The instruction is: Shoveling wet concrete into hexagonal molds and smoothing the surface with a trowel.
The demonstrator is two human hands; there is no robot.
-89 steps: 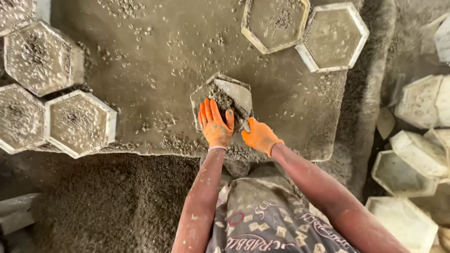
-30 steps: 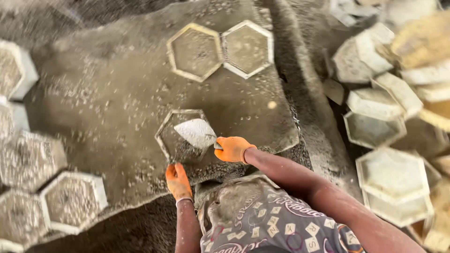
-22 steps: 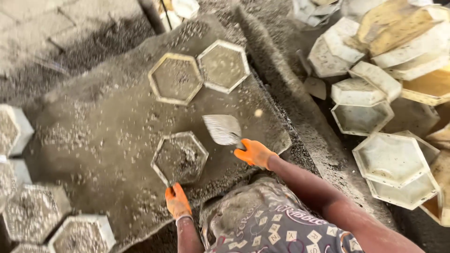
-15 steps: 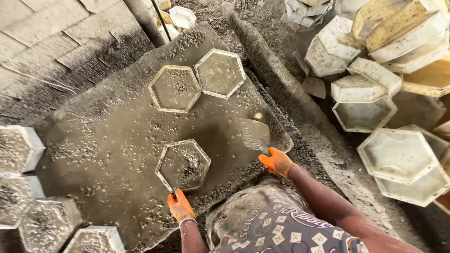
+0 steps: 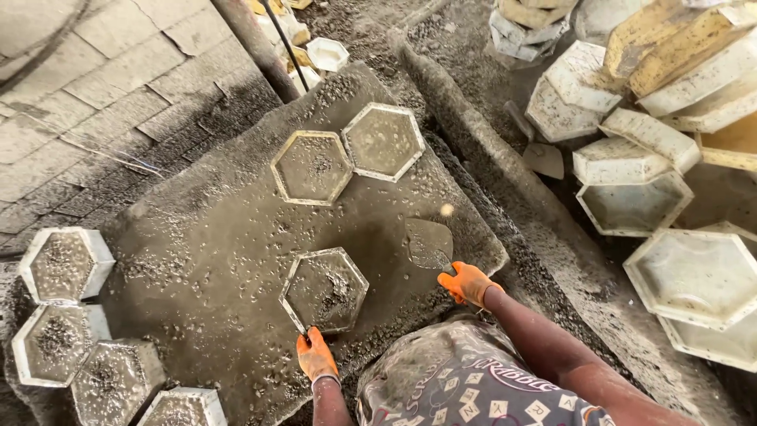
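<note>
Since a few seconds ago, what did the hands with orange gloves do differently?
The right hand lifted the trowel out of the nearest hexagon mould and swung it right, over the wet slab. The left hand slid off the mix to the mould's near corner. The two filled moulds farther back stayed put.

The trowel (image 5: pixel 430 243) handle is hidden inside the right hand (image 5: pixel 468 282); its blade is blurred. Beyond it, the far right moulds (image 5: pixel 694 276) are cut off by the edge.

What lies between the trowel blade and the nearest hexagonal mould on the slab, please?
Only bare wet, mortar-smeared slab shows in the head view between the trowel and the hexagonal mould; they are apart.
</note>
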